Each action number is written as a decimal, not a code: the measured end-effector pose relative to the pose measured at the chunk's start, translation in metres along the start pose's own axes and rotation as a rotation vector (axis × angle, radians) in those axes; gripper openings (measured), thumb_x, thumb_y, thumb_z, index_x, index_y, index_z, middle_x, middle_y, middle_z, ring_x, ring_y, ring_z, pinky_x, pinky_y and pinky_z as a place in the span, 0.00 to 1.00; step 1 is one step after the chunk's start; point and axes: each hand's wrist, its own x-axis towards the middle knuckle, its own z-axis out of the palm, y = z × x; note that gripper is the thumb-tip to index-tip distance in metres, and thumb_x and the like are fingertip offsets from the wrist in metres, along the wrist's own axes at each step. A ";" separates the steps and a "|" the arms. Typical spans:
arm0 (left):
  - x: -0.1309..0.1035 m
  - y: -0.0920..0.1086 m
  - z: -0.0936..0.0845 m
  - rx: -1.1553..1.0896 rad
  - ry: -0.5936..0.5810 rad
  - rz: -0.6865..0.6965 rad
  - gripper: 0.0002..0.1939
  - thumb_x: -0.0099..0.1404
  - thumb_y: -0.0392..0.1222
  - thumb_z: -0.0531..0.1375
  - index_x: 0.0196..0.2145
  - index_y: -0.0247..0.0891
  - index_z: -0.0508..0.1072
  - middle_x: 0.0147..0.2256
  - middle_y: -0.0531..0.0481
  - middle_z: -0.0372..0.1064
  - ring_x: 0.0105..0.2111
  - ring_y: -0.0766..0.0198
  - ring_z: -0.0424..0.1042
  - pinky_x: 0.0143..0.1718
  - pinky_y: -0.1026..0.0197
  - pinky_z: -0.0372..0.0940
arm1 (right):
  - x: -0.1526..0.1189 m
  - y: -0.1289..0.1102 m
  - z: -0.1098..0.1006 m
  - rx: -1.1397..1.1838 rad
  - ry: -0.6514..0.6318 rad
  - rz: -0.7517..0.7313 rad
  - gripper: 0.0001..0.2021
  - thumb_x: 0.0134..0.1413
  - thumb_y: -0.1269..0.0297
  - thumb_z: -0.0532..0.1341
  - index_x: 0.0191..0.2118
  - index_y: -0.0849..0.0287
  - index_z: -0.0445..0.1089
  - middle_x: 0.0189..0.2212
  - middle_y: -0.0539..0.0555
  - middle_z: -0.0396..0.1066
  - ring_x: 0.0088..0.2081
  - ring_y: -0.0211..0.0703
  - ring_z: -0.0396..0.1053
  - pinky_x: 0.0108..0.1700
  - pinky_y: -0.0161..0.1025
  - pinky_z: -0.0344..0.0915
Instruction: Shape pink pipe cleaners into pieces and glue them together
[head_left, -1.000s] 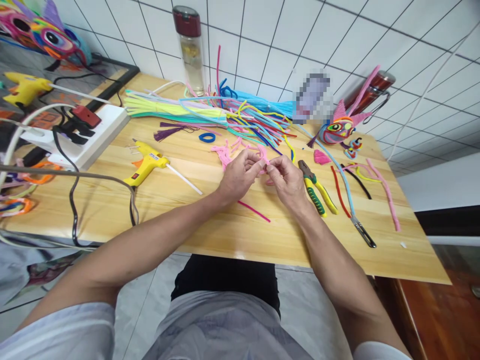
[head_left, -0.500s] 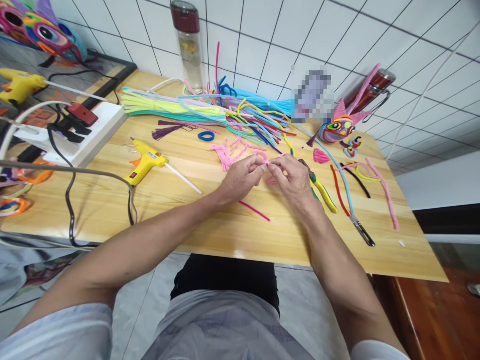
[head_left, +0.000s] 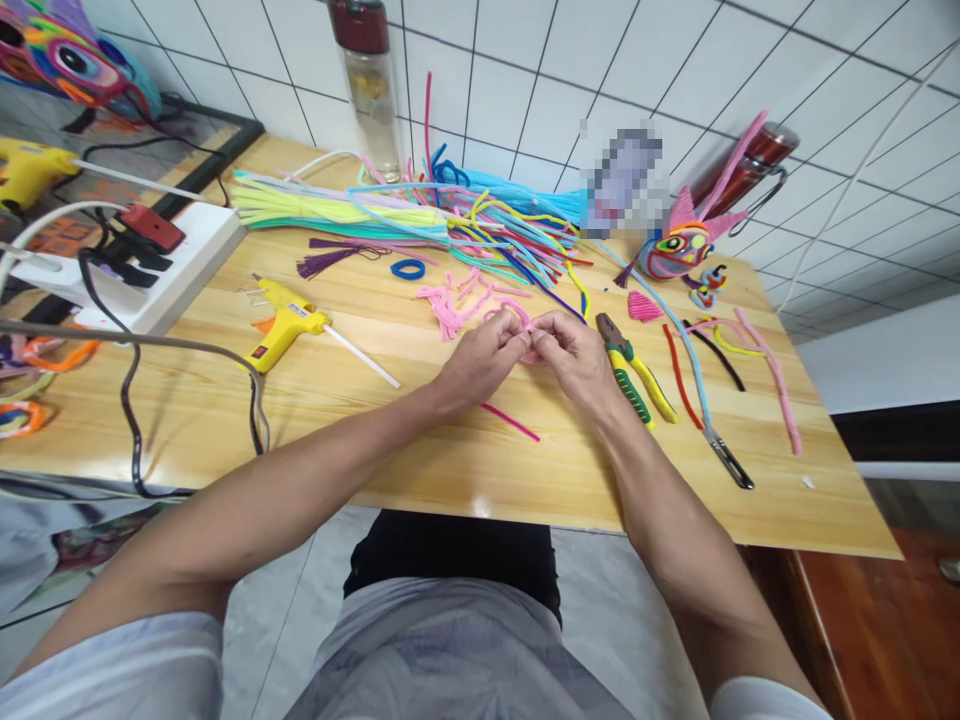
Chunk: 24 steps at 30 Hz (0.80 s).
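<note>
Between my two hands is a pink pipe cleaner (head_left: 529,326), bent into a loop whose ends pass behind the fingers. My left hand (head_left: 487,352) pinches it from the left with thumb and forefinger. From the right, my right hand (head_left: 574,358) pinches the same piece, its fingertips almost touching the left ones. Short pink pipe cleaner pieces (head_left: 448,310) lie in a pile just beyond the left hand. A darker pink stem (head_left: 510,422) rests on the table below it. Green and yellow pliers (head_left: 628,368) lie right of the right hand.
A yellow glue gun (head_left: 285,322) lies to the left, near a white power strip (head_left: 191,265) with trailing cables. Bundles of pipe cleaners (head_left: 337,212) line the back beside a glass bottle (head_left: 367,100). On the right are a colourful fish-like figure (head_left: 679,248) and small scissors-like snips (head_left: 727,460).
My right hand has shifted slightly left, closer to the left hand, and more of the pliers shows. Both hands keep pinching the pink pipe cleaner. The view has tilted a little.
</note>
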 end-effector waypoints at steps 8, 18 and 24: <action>0.003 0.001 -0.001 -0.039 -0.059 0.035 0.11 0.72 0.47 0.57 0.32 0.40 0.70 0.26 0.55 0.61 0.29 0.64 0.61 0.31 0.61 0.56 | 0.004 -0.008 -0.016 -0.377 -0.022 -0.288 0.11 0.69 0.60 0.57 0.36 0.51 0.75 0.32 0.54 0.76 0.36 0.48 0.73 0.46 0.45 0.69; 0.003 0.013 -0.009 -0.415 -0.263 -0.173 0.15 0.67 0.55 0.62 0.33 0.41 0.69 0.18 0.61 0.49 0.17 0.71 0.45 0.21 0.64 0.43 | 0.006 -0.015 -0.036 -0.228 -0.124 -0.222 0.14 0.69 0.52 0.60 0.35 0.52 0.77 0.34 0.52 0.79 0.36 0.46 0.74 0.45 0.42 0.68; 0.000 0.010 -0.007 -0.312 -0.215 -0.088 0.19 0.68 0.60 0.63 0.33 0.40 0.71 0.19 0.60 0.53 0.17 0.71 0.49 0.20 0.64 0.46 | 0.007 -0.010 -0.034 -0.200 -0.063 -0.203 0.12 0.66 0.53 0.62 0.35 0.53 0.77 0.32 0.51 0.77 0.34 0.44 0.71 0.42 0.41 0.67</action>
